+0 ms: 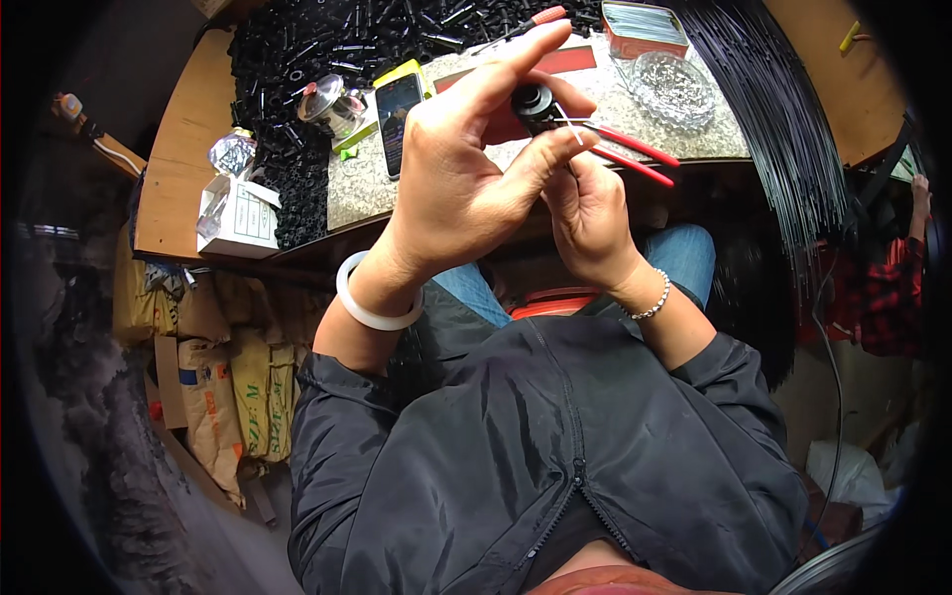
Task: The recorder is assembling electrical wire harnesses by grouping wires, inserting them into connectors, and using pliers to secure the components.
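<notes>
My left hand (461,169), raised over the table's front edge, grips a short black cylindrical part (533,100) with a round ringed end between thumb and fingers. A thin pale strip (568,121) sticks out beside that part, close to the thumb tip. Just below and to the right, my right hand (595,223) is closed in a pinch near the left thumb; what its fingertips hold is too small and hidden to name. Behind both hands show the red handles of pliers (640,149), their jaws mostly hidden.
Many black plastic parts (317,45) are heaped at the back and left. A phone (399,124), a lidded glass jar (332,104), a glass ashtray (671,91), a tin of thin rods (645,28) and a red-handled screwdriver (526,28) surround the work. Long black rods (783,119) overhang the right edge.
</notes>
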### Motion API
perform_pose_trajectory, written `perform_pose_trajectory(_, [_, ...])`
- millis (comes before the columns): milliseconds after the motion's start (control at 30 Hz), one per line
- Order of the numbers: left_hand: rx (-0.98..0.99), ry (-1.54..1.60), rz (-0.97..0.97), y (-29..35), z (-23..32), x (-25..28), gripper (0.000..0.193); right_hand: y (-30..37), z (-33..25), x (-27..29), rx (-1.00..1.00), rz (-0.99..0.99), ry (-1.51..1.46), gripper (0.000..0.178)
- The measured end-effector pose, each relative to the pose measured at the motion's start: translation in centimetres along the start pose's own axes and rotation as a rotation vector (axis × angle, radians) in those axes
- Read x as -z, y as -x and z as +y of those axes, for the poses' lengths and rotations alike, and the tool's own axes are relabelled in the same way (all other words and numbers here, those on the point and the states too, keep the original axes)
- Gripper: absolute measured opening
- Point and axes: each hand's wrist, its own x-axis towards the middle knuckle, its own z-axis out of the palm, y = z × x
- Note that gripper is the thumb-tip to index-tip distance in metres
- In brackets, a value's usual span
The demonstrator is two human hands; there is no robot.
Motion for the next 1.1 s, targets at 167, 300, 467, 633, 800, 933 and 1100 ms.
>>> perform_pose_trajectory(167, [-0.005, -0.120, -0.007, 0.5, -0.5, 0.2, 0.052, -0.2, -0.2, -0.4, 0.076, 0.031, 0.069, 0.025])
perform_pose_trajectory(300, [-0.034, -0.212, 0.063, 1.4, -0.8, -0.9, 0.054, 0.2, 0.0, -0.4, 0.079, 0.021, 0.106, 0.020])
perform_pose_trajectory(467, [0.034, 0.097, 0.198, 1.4, -1.6, -2.5, 0.053, 0.4, 0.8, 0.0, 0.184, -0.031, 0.124, 0.026])
perform_pose_trajectory(633, [0.328, 0.174, 0.077, 2.1, -2.0, -2.3, 0.033, 0.8, 0.0, 1.9, 0.109, -0.381, 0.141, 0.048])
perform_pose_trajectory(800, [0.304, -0.021, 0.280, 3.4, -2.3, -2.8, 0.020, -0.7, -3.1, 4.4, 0.274, -0.049, 0.406, 0.069])
perform_pose_trajectory(933, [0.068, -0.132, 0.167, 3.5, -2.6, -3.1, 0.021, -1.4, -4.8, 3.3, 0.475, 0.014, 0.705, 0.035])
perform_pose_trajectory(1100, [0.407, 0.104, 0.399, 3.8, -2.1, -1.7, 0.028, -0.3, -2.1, 4.8, 0.471, -0.016, 0.581, 0.014])
